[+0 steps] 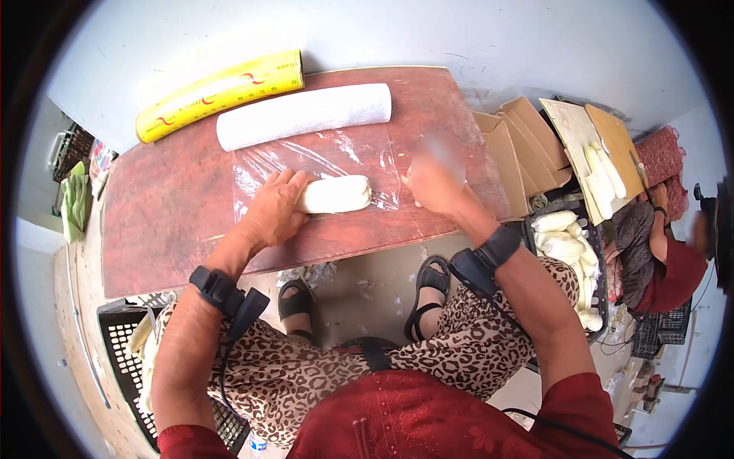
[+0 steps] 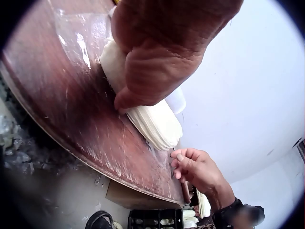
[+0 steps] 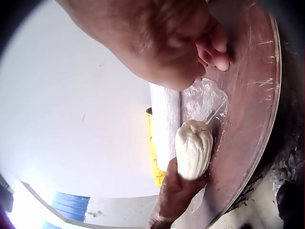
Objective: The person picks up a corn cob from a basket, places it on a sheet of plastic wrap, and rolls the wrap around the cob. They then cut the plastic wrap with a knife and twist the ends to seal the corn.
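Observation:
A pale, ridged, elongated bundle (image 1: pixel 336 194) lies across the lower part of a clear film sheet (image 1: pixel 321 153) on the reddish table. My left hand (image 1: pixel 277 208) grips its left end, with thumb and fingers on opposite sides; the left wrist view shows the bundle (image 2: pixel 159 125) under that hand (image 2: pixel 159 52). Just past the film's right edge, my right hand (image 1: pixel 440 183) is low over the table with bent fingers. In the left wrist view the right hand's (image 2: pixel 202 174) thumb and index finger are close together; whether film is between them cannot be told.
A white film roll (image 1: pixel 306 115) and a yellow printed roll (image 1: pixel 222 92) lie along the table's back. Cardboard (image 1: pixel 527 145) stands at the right, near a crate of pale bundles (image 1: pixel 562 245). Another black crate (image 1: pixel 126 359) is at lower left. Another person (image 1: pixel 677 268) is at far right.

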`<state>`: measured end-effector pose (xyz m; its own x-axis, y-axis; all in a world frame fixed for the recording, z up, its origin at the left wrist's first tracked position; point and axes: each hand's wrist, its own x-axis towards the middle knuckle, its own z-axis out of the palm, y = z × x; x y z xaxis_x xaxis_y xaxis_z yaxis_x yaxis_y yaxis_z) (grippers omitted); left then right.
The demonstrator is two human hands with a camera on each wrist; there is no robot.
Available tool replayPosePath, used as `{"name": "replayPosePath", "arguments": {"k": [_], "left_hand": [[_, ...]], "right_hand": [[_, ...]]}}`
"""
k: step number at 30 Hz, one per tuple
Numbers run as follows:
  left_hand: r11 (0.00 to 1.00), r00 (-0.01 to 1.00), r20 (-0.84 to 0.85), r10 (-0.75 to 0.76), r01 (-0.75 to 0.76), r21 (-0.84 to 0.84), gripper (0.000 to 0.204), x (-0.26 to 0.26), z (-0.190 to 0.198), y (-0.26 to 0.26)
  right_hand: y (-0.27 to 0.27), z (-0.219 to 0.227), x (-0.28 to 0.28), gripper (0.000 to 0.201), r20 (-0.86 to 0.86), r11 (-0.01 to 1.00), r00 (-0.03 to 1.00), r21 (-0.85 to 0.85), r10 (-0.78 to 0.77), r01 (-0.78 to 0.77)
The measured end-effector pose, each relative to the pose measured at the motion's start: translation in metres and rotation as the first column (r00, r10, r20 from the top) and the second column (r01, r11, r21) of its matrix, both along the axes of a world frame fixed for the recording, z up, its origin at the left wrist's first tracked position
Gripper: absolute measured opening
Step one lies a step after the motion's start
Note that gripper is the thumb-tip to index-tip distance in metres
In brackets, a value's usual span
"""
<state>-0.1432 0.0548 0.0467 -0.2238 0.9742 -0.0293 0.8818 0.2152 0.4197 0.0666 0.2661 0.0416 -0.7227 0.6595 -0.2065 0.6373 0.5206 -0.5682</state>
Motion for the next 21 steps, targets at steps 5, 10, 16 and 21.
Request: {"name": "replayPosePath", "arguments": {"k": [5,10,16,21], "left_hand": [[1.000,1.000,-0.031,-0.005,0.005,0.006,0.048,0.001,-0.001,0.000],[1.000,1.000,-0.012,-0.003,0.002,-0.011,0.047,0.005,0.004,0.000],[1.000,1.000,-0.023,-0.011,0.011,-0.010,0.046,0.004,0.005,0.001],[1.000,0.999,-0.036,-0.015,0.016,0.021,0.046,0.003,0.001,0.000]], "right_hand": [[0.000,-0.002,-0.018,0.031,0.043,0.991,0.995,0.097,-0.091,0.086],[-0.012,0.012,-0.023,0.028,0.060,0.993,0.996,0.105,-0.060,0.054],[-0.004,-0.002,-0.020,0.021,-0.063,0.990,0.998,0.134,-0.031,0.040],[-0.008,0.011,-0.019,0.014,-0.061,0.926,0.978,-0.336,-0.201,0.169]]}}
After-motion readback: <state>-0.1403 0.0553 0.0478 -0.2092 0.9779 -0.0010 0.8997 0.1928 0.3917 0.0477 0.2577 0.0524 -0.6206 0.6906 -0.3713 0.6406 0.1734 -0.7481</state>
